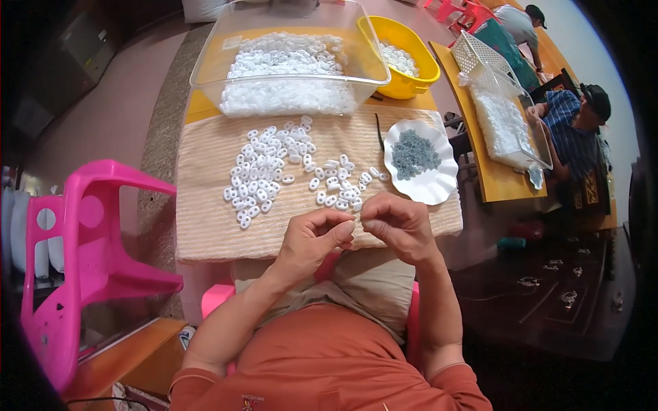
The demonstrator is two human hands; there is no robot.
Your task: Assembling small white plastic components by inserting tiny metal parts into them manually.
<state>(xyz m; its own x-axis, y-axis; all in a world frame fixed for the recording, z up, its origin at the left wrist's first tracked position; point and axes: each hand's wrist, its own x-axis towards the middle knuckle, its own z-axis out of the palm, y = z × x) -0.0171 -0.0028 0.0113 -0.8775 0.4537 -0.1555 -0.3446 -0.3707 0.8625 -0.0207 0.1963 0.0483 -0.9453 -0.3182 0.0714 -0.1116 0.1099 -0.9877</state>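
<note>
My left hand (317,238) and my right hand (401,227) meet at the front edge of a towel-covered table, fingertips pinched close together. Whatever lies between the fingers is too small and too covered to make out. Just beyond them is a small group of white oval plastic pieces (337,183), each with two holes. A larger heap of the same pieces (259,171) spreads to the left. At the right, a white scalloped plate (439,183) bears a pile of small grey-blue parts (414,154). A thin black strip (379,131) lies beside the plate.
A clear plastic bin (205,77) full of white pieces stands at the back, beside a yellow basin (428,65) with more. Left of the table is a pink plastic chair (75,274). At another table on the right, a person in a plaid shirt (572,127) sits by a clear bin (507,130).
</note>
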